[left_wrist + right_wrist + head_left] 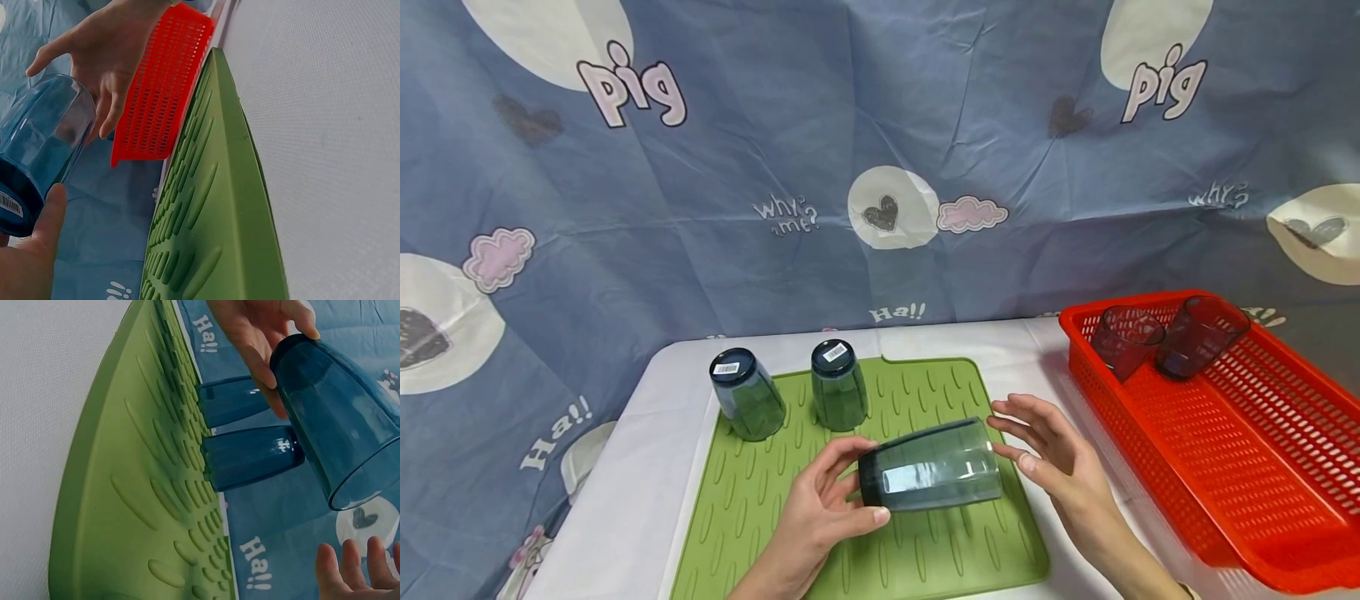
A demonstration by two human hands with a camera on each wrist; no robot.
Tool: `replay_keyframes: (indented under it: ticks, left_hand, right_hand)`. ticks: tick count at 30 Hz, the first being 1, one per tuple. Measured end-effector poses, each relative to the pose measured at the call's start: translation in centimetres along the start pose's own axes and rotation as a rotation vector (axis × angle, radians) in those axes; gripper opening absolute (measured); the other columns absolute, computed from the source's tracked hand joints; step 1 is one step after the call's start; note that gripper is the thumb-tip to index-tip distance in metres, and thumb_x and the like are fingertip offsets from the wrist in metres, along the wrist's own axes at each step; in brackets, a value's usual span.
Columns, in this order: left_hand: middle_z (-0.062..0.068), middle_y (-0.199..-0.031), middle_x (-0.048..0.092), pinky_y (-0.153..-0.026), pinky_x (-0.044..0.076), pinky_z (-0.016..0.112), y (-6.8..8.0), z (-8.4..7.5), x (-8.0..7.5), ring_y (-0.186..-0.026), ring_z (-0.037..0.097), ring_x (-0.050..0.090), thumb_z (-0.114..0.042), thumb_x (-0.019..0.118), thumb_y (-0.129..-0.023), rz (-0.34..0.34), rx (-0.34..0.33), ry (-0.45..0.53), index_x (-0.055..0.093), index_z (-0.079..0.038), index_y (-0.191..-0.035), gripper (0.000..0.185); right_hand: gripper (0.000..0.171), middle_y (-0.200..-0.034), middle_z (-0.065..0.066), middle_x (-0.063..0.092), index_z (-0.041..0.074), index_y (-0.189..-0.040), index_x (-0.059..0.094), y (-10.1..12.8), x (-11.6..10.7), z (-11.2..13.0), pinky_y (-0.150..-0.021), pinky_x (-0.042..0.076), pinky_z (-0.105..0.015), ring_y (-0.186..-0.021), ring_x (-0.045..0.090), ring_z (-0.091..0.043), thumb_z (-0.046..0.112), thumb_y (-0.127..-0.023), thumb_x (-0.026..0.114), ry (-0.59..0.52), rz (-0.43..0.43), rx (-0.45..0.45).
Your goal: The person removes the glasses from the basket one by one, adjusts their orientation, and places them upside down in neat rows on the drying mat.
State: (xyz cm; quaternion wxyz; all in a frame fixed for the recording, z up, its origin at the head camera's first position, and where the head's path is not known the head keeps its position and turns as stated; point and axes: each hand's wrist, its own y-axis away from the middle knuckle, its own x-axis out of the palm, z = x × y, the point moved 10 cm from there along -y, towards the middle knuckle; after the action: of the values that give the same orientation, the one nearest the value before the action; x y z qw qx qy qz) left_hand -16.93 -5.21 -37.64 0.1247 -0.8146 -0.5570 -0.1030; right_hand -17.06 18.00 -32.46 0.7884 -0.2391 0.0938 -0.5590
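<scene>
My left hand (823, 508) grips a tinted drinking glass (928, 467) by its dark base, thumb in front and fingers behind. Tipped on its side above the green drying mat (730, 508), the glass points its mouth to the right. Beside that rim is my right hand (1067, 467), fingers spread and slightly bent, holding nothing. In the right wrist view the right fingertips (351, 562) show apart from the rim. Two more glasses, one at the left (748, 396) and another beside it (838, 387), stand upside down at the mat's back, with barcode stickers on their bases.
A red perforated basket (1150, 454) stands on the right side of the white-covered table (617, 483). Two glasses (1127, 337) lean inside its far end. A blue printed cloth (790, 275) hangs behind the table.
</scene>
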Motion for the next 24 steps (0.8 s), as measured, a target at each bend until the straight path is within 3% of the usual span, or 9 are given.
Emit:
replay_keyframes:
  ticks: [11, 18, 24]
  left_hand:
    - [0.023, -0.136, 0.050, -0.096, 0.051, 0.043, -0.03, -0.15, -0.18, -0.118, 0.034, 0.055, 0.011, 0.074, -0.073, -0.024, -0.009, -0.001, 0.043, 0.004, -0.135, 0.070]
    - [0.020, -0.136, 0.051, -0.087, 0.055, 0.039, 0.01, 0.15, -0.52, -0.107, 0.035, 0.062, 0.009, 0.076, -0.074, -0.067, -0.070, -0.006, 0.045, 0.001, -0.132, 0.066]
    - [0.021, -0.136, 0.050, -0.086, 0.056, 0.039, 0.00, 0.04, -0.61, -0.109, 0.035, 0.061, 0.009, 0.075, -0.074, -0.071, -0.059, 0.001, 0.045, 0.001, -0.132, 0.066]
  right_hand:
    - [0.051, -0.138, -0.026, 0.047, -0.014, -0.141, 0.033, -0.04, -0.20, 0.10, -0.098, 0.049, -0.044, -0.125, 0.051, -0.036, -0.017, -0.091, 0.042, 0.004, -0.008, -0.011]
    - [0.051, -0.138, -0.027, 0.047, -0.013, -0.141, 0.034, -0.02, -0.41, -0.04, -0.098, 0.049, -0.045, -0.125, 0.050, -0.039, -0.016, -0.092, 0.043, 0.005, -0.022, 0.016]
    - [0.051, -0.138, -0.028, 0.046, -0.011, -0.142, 0.035, -0.11, -0.55, -0.04, -0.098, 0.049, -0.045, -0.126, 0.049, -0.040, -0.015, -0.092, 0.043, 0.000, -0.026, 0.021]
